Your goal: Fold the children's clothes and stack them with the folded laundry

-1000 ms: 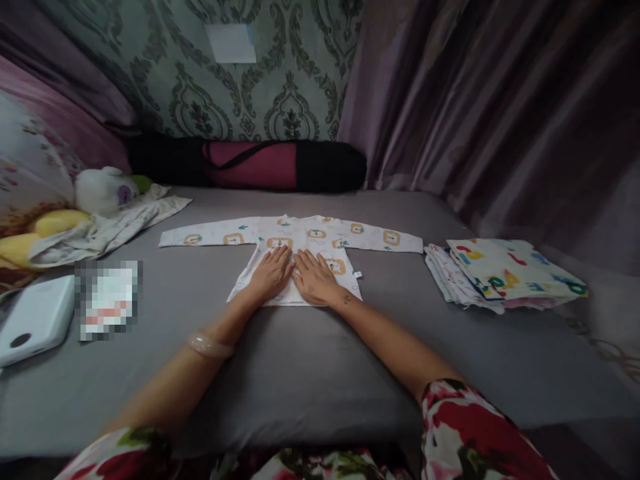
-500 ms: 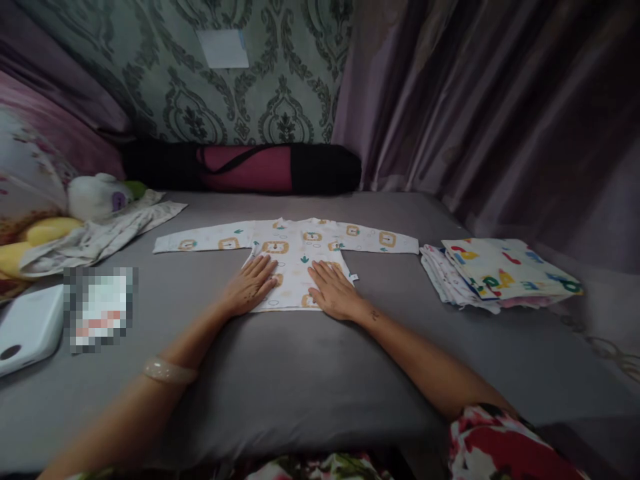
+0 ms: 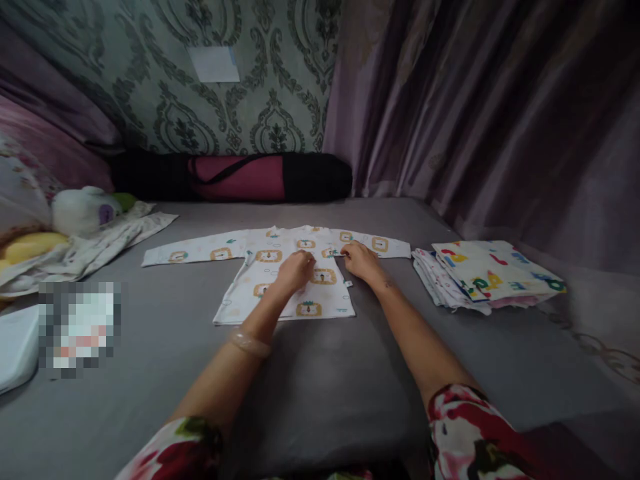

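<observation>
A small white long-sleeved shirt (image 3: 235, 303), printed with orange lion faces and green leaves, lies spread flat with its sleeves stretched to both sides. Over the middle of its front is my left hand (image 3: 297, 270), fingers bent and drawn together; what they hold, if anything, is hidden. My right hand (image 3: 363, 260) pinches the lower edge of the right sleeve close to the underarm. Both forearms reach in from below, and a pale bangle (image 3: 250, 342) circles my left wrist.
Folded clothes (image 3: 500, 270) are stacked just beyond the right cuff. A plush toy (image 3: 83, 208) and a rumpled cloth (image 3: 123, 240) lie at left, near a white object (image 3: 17, 347) and a blurred-out item (image 3: 85, 327). A long black-and-red bag (image 3: 240, 177) rests along the wall.
Both hands were lying flat on the lower shirt. My left hand has moved right and up the front with fingers curled; my right hand has moved up to the sleeve and closed.
</observation>
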A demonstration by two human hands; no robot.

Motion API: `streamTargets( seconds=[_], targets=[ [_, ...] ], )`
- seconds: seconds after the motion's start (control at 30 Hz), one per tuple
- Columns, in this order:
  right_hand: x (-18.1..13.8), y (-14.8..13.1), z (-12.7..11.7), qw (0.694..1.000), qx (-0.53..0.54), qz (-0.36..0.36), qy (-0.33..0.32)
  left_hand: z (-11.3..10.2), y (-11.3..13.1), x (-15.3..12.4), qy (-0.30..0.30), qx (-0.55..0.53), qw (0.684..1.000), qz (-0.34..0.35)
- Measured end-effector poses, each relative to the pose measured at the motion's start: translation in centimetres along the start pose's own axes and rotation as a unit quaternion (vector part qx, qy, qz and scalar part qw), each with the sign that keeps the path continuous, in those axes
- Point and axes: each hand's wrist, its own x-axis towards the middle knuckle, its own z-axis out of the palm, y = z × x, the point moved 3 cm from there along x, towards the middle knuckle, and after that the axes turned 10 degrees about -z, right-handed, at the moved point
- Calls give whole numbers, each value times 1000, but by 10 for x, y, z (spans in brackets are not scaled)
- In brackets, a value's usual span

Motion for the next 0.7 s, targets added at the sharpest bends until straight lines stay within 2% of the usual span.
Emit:
streamTargets(
  seconds=[0.1, 0.27, 0.53, 0.7],
  targets=[
    [6, 0, 9, 999, -33, 17, -13, 29, 18, 17, 42, -79, 996, 3],
    [6, 9, 17, 1000, -24, 10, -13, 58, 14, 24, 111, -150, 981, 59],
    [15, 37, 16, 996, 70, -44, -15, 63, 7, 20, 127, -131, 974, 133],
    [17, 37, 17, 997, 67, -30, 29, 63, 10, 21, 100, -99, 983, 121]
  ],
)
